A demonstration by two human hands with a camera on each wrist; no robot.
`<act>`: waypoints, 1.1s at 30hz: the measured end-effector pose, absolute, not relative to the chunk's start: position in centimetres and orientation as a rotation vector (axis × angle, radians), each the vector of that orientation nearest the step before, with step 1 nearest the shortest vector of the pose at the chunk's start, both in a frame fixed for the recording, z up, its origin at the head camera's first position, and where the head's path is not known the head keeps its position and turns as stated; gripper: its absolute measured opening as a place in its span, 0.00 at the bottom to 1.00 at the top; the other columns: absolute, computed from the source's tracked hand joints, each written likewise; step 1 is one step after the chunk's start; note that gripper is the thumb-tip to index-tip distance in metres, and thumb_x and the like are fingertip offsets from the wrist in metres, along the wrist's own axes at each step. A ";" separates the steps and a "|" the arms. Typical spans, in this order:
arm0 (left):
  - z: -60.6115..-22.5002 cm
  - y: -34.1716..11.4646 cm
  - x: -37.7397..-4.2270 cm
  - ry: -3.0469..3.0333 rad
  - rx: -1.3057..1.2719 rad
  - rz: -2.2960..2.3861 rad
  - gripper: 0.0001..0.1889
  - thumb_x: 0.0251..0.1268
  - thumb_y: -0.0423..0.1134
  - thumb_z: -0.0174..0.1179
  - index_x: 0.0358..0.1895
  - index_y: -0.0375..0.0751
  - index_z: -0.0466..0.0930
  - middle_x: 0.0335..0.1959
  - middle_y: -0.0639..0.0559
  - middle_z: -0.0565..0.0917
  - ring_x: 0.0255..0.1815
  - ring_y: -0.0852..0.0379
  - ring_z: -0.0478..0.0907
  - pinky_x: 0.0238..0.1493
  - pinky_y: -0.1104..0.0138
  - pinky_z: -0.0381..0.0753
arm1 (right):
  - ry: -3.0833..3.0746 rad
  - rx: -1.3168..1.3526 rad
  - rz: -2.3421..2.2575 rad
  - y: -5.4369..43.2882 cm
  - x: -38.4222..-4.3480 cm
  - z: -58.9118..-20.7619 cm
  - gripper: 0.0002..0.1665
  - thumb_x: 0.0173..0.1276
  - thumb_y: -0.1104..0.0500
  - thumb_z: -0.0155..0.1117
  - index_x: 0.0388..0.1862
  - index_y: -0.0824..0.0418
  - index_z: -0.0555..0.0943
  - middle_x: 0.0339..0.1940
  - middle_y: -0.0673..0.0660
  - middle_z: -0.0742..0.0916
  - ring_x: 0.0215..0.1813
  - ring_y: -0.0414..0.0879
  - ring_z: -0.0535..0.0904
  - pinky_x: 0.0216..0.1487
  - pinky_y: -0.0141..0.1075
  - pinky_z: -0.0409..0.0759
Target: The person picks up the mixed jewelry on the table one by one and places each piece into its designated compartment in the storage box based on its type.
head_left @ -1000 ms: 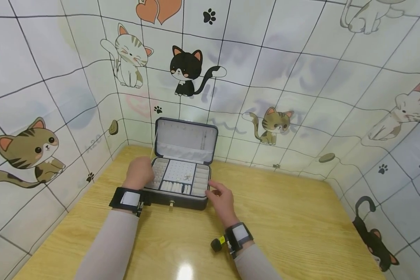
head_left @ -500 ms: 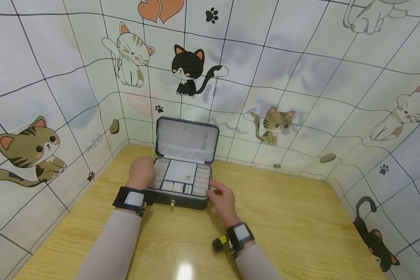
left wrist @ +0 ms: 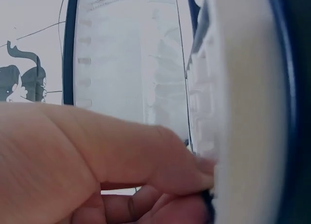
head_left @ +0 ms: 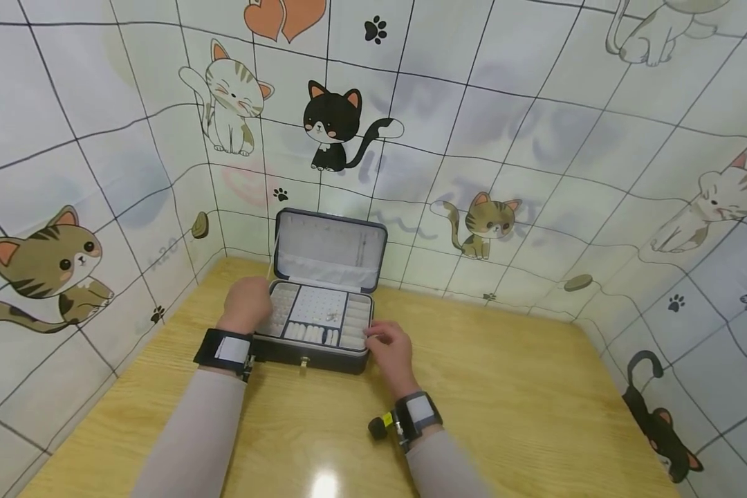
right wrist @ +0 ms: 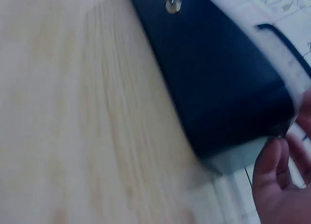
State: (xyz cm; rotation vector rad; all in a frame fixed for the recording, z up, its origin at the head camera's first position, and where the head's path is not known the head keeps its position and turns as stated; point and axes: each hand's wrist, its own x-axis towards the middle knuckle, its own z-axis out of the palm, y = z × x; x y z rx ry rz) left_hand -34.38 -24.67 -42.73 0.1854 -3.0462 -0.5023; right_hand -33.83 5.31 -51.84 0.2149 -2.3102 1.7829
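A dark navy jewelry box [head_left: 333, 358] stands on the table with its lid [head_left: 330, 245] raised. Inside lies a pale tray [head_left: 319, 304] with small compartments, ring rolls and a dotted earring panel holding a few tiny shiny pieces. At the left rim, my left hand [head_left: 247, 306] pinches the edge; the left wrist view shows its thumb and fingers [left wrist: 165, 165] closed there, fingertips partly hidden. My right hand [head_left: 393, 354] pinches the front right rim, and in the right wrist view its thumb [right wrist: 273, 161] lies against the box corner.
The wooden table [head_left: 510, 401] extends to the right and front of the box. Behind it hangs a white grid-patterned cloth [head_left: 423, 166] with printed cats. A gold clasp [head_left: 303, 362] sits on the box front. Each wrist wears a black strap.
The thumb and forefinger of my right hand have drawn closer together at the right rim. My left hand and the box stay in place; the head view shifts slightly.
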 end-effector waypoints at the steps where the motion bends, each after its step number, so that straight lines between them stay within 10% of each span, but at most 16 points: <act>1: -42.6 -24.8 -34.4 -3.049 0.171 -0.500 0.06 0.63 0.27 0.58 0.32 0.30 0.84 0.28 0.40 0.82 0.29 0.46 0.75 0.27 0.60 0.72 | -2.291 0.195 1.758 5.0 -34.0 -52.0 0.08 0.61 0.69 0.69 0.36 0.63 0.92 0.50 0.59 0.89 0.47 0.46 0.83 0.48 0.32 0.79; 7: -42.9 -25.1 -34.4 -3.065 0.094 -0.483 0.12 0.56 0.26 0.62 0.17 0.38 0.76 0.19 0.46 0.76 0.24 0.49 0.71 0.25 0.61 0.69 | -2.234 0.167 1.732 4.0 -35.0 -52.7 0.13 0.58 0.70 0.61 0.34 0.60 0.90 0.40 0.58 0.83 0.40 0.44 0.75 0.41 0.34 0.74; 15: -43.7 -25.6 -34.2 -3.030 0.096 -0.599 0.11 0.52 0.26 0.64 0.17 0.40 0.75 0.17 0.50 0.73 0.22 0.51 0.69 0.22 0.63 0.66 | -2.248 0.382 1.975 6.2 -37.1 -53.0 0.32 0.53 0.76 0.55 0.61 0.67 0.79 0.45 0.65 0.78 0.42 0.46 0.74 0.35 0.31 0.77; 19: -43.9 -27.4 -34.7 -3.043 0.101 -0.829 0.04 0.53 0.31 0.69 0.31 0.35 0.85 0.29 0.45 0.83 0.29 0.50 0.75 0.29 0.61 0.72 | -2.224 0.350 1.992 7.0 -37.9 -53.0 0.33 0.56 0.74 0.57 0.64 0.68 0.77 0.49 0.65 0.80 0.48 0.48 0.76 0.38 0.32 0.80; 23: -44.4 -28.7 -35.5 -2.985 0.116 -1.021 0.18 0.64 0.40 0.69 0.54 0.34 0.86 0.52 0.36 0.88 0.44 0.44 0.85 0.44 0.54 0.82 | -2.150 0.276 2.071 7.6 -38.5 -52.9 0.33 0.59 0.73 0.56 0.66 0.65 0.78 0.57 0.68 0.81 0.57 0.55 0.79 0.48 0.32 0.80; 33: -45.9 -28.3 -36.9 -2.703 0.353 -1.473 0.30 0.75 0.51 0.61 0.68 0.29 0.75 0.69 0.29 0.76 0.67 0.33 0.74 0.64 0.44 0.76 | -2.131 0.301 2.161 7.5 -39.0 -53.2 0.33 0.70 0.73 0.58 0.75 0.69 0.72 0.75 0.72 0.76 0.76 0.68 0.73 0.59 0.37 0.82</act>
